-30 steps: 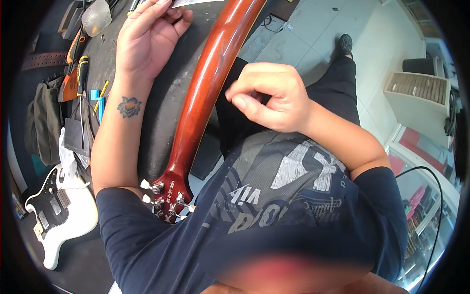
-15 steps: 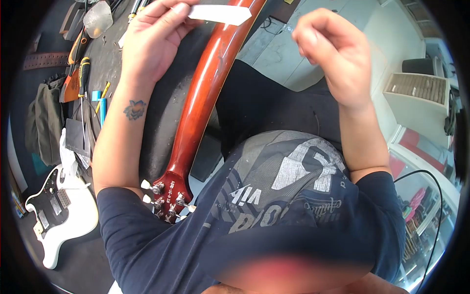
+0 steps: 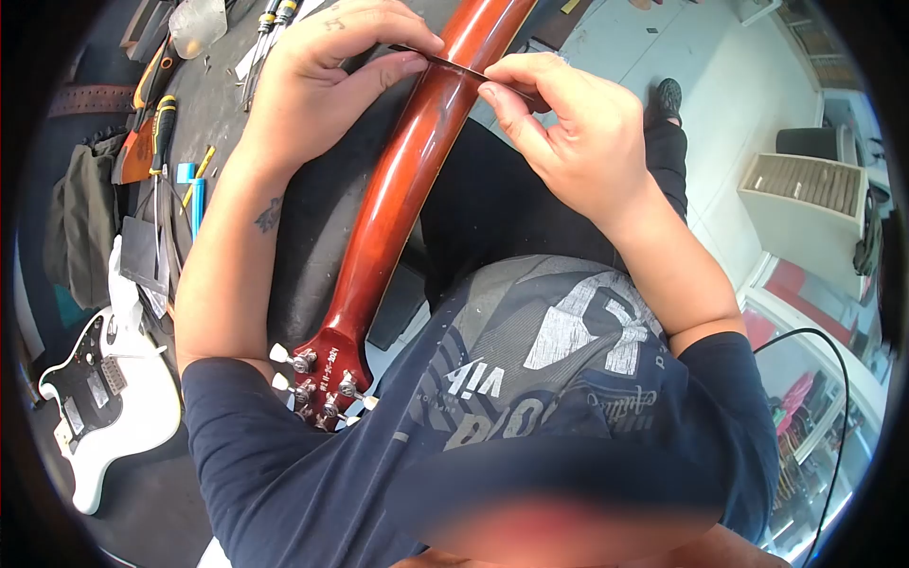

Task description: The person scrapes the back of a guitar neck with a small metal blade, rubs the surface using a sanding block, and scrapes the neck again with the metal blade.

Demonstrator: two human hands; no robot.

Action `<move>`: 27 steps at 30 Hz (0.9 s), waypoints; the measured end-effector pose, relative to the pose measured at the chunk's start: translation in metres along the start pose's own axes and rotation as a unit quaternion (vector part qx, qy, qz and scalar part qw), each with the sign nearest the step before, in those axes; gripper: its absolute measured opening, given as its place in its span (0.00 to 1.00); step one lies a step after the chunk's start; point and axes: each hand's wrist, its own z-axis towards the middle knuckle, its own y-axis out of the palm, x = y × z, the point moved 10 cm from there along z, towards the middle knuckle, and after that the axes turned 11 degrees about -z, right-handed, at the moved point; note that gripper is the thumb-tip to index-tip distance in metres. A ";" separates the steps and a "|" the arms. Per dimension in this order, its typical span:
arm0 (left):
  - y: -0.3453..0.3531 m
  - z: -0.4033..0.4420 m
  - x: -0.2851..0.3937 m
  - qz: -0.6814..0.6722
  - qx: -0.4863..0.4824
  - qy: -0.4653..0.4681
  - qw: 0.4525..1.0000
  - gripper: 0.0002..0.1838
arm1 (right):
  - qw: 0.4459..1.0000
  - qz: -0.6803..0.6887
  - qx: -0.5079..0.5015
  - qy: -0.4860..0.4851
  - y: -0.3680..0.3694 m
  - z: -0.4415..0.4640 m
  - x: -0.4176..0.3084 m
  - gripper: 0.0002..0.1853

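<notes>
A glossy reddish-brown guitar neck [image 3: 393,189] runs diagonally past my body, back side up. Its headstock [image 3: 331,369], with metal tuners, lies near my left upper arm. My left hand [image 3: 331,80] pinches one end of a thin strip [image 3: 457,66] between thumb and fingers. On the other side of the neck, my right hand [image 3: 578,123] pinches the strip's opposite end. The strip lies across the back of the neck and shows nearly edge-on as a dark line. Both sets of fingertips are close to the neck's sides.
Left of the neck, the dark bench [image 3: 218,123] holds screwdrivers [image 3: 161,137], a blue item [image 3: 197,208], dark cloth [image 3: 90,213] and a white guitar body [image 3: 133,417]. On the right are a white cabinet [image 3: 805,208], a glass case [image 3: 805,379] and a black cable [image 3: 838,364].
The strip, earlier in my left hand with its white face showing, is now turned edge-on across the neck. My right hand has come in from the right and taken its other end.
</notes>
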 end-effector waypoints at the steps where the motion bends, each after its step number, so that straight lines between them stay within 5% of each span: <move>1: 0.002 0.001 0.002 0.022 -0.010 0.001 1.000 0.09 | 1.000 -0.011 -0.005 0.000 -0.001 0.000 -0.001 0.09; 9: 0.016 0.005 0.026 0.139 -0.085 0.018 0.987 0.17 | 0.998 -0.017 0.010 -0.055 0.009 -0.007 -0.008 0.10; 27: 0.024 0.007 0.024 0.150 -0.131 -0.017 0.980 0.12 | 0.999 0.010 0.015 -0.027 0.014 -0.015 -0.007 0.11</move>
